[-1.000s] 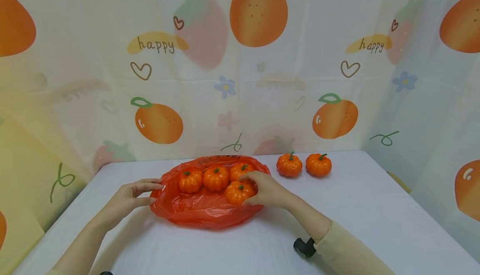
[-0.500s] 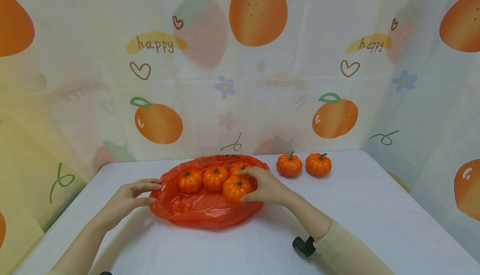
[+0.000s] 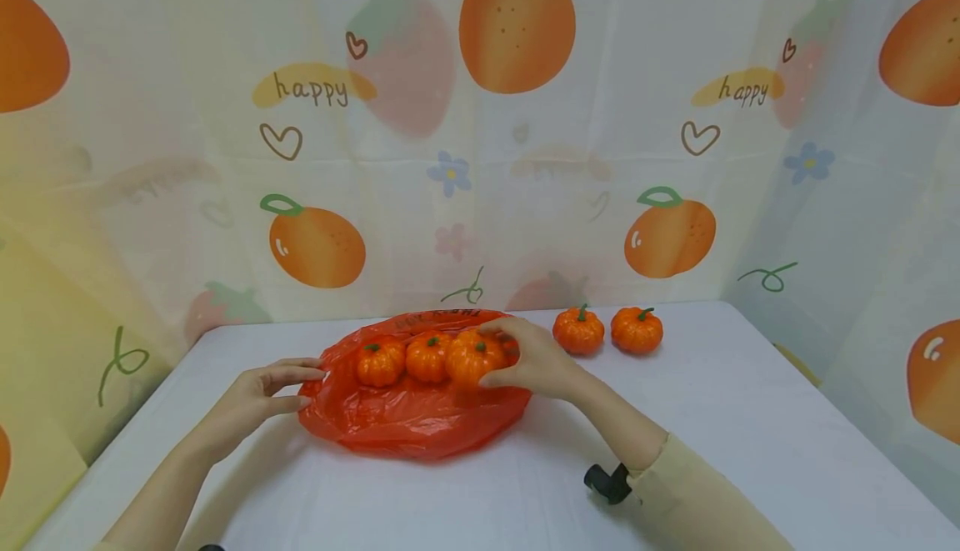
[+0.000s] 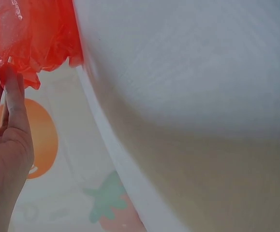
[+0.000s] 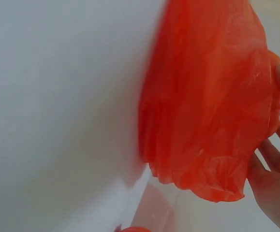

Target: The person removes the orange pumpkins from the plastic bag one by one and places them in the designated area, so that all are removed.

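We cannot make out the underside of the held pumpkin [image 3: 472, 358]: its lower edge is blurred, so we can't tell whether it touches the bag [image 3: 408, 436] beneath. Some orange shows under the fingers of the right grip [image 3: 542, 361], just behind the held pumpkin, but too little for us to say what it is. In the right wrist view the bag's wall covers most of the pumpkin, leaving a strip and its green stem, and the right grip is cut off by the frame. A red-orange shape at that view's bottom edge is also cut off. The lettering on the bag's far rim is folded and we cannot read it.

The red plastic bag lies with its mouth spread wide, between the two grips. Inside, left of the right grip, we see the left pumpkin [image 3: 380, 364] and the middle pumpkin [image 3: 427, 358], side by side. The right grip is parted to the held pumpkin's width, thumb and fingers curved round it, over the bag's right part. The left grip [image 3: 258, 401] is nearly closed on the bag's left edge. Beyond the right grip and to its right, two loose pumpkins [image 3: 578, 332] [image 3: 637, 332] sit on the table [image 3: 750, 418].
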The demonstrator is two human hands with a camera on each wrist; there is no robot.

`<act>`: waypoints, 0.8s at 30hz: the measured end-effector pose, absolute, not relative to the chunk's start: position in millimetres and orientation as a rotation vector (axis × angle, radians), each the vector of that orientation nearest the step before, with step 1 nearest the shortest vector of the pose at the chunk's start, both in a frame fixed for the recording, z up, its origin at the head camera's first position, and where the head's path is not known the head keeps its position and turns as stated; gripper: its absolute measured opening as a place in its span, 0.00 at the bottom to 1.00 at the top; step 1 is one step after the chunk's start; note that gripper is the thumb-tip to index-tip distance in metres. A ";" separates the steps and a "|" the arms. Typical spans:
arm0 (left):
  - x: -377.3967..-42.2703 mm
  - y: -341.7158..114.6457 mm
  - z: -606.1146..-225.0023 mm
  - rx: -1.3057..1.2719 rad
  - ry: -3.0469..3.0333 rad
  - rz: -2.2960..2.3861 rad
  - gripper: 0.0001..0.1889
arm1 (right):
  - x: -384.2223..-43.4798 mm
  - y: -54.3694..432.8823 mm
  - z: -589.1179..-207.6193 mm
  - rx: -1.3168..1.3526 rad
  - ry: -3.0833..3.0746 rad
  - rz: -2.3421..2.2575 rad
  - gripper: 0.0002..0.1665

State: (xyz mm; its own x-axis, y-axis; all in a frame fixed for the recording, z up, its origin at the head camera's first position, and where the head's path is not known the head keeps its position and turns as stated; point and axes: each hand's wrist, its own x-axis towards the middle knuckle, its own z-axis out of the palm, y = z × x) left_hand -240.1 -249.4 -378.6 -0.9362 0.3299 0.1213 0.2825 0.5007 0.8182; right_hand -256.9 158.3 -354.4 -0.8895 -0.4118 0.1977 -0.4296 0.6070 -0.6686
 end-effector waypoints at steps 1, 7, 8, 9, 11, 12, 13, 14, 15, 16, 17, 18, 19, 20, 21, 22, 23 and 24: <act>-240.1 -249.3 -378.5 0.546 2.677 1.445 0.19 | -257.3 158.7 -353.1 0.728 -2.790 1.166 0.39; -240.1 -249.8 -378.8 0.549 2.685 1.436 0.19 | -259.6 163.7 -346.3 0.694 -2.758 1.196 0.39; -240.1 -249.9 -378.8 0.550 2.686 1.435 0.19 | -260.0 164.8 -345.5 0.690 -2.752 1.208 0.39; -240.1 -250.0 -378.8 0.550 2.686 1.434 0.19 | -260.6 165.9 -344.6 0.686 -2.747 1.220 0.39; -240.1 -249.8 -378.7 0.551 2.687 1.434 0.19 | -261.8 168.4 -343.1 0.683 -2.734 1.239 0.39; -240.2 -249.6 -378.6 0.550 2.687 1.434 0.19 | -262.4 169.6 -342.3 0.683 -2.726 1.251 0.39; -240.2 -249.5 -378.5 0.549 2.686 1.435 0.19 | -262.9 170.7 -341.4 0.680 -2.717 1.260 0.39; -240.1 -249.4 -378.4 0.545 2.688 1.433 0.19 | -263.3 171.8 -340.2 0.678 -2.708 1.265 0.39; -240.1 -249.4 -378.3 0.542 2.687 1.432 0.19 | -264.1 172.7 -339.3 0.680 -2.694 1.274 0.39; -240.1 -249.4 -378.2 0.537 2.687 1.431 0.19 | -264.9 173.8 -338.6 0.685 -2.678 1.277 0.39; -240.1 -249.4 -378.1 0.533 2.686 1.430 0.19 | -265.8 174.7 -338.0 0.683 -2.665 1.282 0.39; -240.1 -249.5 -378.1 0.529 2.686 1.430 0.18 | -266.5 175.7 -337.4 0.682 -2.647 1.283 0.39; -240.1 -249.6 -378.1 0.526 2.687 1.427 0.18 | -267.4 176.8 -337.2 0.677 -2.633 1.282 0.39; -240.2 -249.6 -378.2 0.525 2.689 1.424 0.18 | -268.2 178.1 -337.1 0.673 -2.620 1.283 0.39; -240.3 -249.7 -378.3 0.526 2.690 1.423 0.18 | -269.2 179.5 -337.4 0.664 -2.608 1.286 0.39; -240.4 -249.7 -378.4 0.526 2.691 1.423 0.18 | -270.0 181.0 -337.6 0.653 -2.596 1.290 0.40; -240.5 -249.6 -378.6 0.527 2.692 1.423 0.18 | -270.9 182.6 -337.8 0.636 -2.591 1.298 0.40; -240.6 -249.6 -378.7 0.529 2.693 1.422 0.18 | -271.5 184.4 -337.9 0.626 -2.582 1.310 0.40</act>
